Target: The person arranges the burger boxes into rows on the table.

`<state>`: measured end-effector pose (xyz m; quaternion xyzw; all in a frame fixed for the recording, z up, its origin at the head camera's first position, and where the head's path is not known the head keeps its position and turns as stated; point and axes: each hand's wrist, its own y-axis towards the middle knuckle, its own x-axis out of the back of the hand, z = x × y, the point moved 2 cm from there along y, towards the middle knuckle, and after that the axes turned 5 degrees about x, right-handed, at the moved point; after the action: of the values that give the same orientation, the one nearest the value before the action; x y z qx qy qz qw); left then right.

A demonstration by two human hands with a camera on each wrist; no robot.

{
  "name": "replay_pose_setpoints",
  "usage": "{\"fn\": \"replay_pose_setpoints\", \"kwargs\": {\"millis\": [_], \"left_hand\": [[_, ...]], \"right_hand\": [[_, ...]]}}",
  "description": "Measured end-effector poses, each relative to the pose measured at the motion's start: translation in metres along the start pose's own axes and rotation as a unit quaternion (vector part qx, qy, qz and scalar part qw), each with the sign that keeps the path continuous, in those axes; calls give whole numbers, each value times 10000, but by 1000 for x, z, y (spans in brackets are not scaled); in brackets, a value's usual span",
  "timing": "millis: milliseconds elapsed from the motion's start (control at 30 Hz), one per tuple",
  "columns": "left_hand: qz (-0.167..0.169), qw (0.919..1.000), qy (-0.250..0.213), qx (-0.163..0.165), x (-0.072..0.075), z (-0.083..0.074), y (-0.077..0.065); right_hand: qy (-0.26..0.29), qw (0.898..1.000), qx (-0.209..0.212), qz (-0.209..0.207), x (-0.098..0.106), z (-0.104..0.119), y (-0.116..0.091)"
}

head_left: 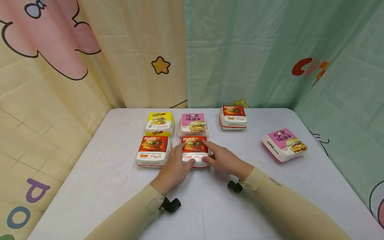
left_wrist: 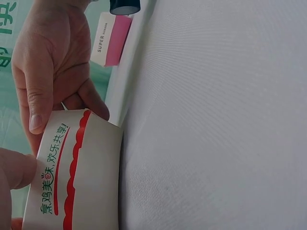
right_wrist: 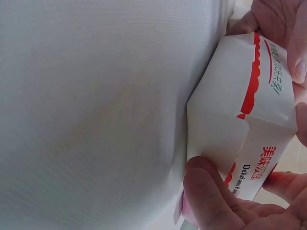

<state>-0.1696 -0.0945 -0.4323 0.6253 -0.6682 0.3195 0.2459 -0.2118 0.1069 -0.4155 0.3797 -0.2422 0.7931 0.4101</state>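
A red and white burger box [head_left: 193, 146] lies flat on the table between both hands, its printed lid facing up. My left hand [head_left: 175, 168] holds its left side, with the thumb at the front edge. On the opposite side my right hand [head_left: 226, 160] grips it, index finger by the top edge and thumb near the front corner. In the right wrist view, right fingers [right_wrist: 208, 191] bend against the box's side wall. Touching or nearly touching it behind is a pink burger box [head_left: 193, 124]; to its left sits another red and white burger box [head_left: 154, 151].
A yellow burger box [head_left: 160, 123] stands at the back left of the group. Farther right are a red and white burger box [head_left: 233, 117] near the back edge and a tilted pink burger box [head_left: 284, 145]. Curtains [head_left: 240, 50] hang around the white table [head_left: 108, 180].
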Motion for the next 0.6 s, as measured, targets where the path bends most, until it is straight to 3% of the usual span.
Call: {"fn": "replay_pose_setpoints", "kwargs": {"millis": [600], "left_hand": [[-18, 9999, -59, -143, 2, 1, -3]], "right_hand": [[83, 9999, 53, -23, -1, -1, -2]]}}
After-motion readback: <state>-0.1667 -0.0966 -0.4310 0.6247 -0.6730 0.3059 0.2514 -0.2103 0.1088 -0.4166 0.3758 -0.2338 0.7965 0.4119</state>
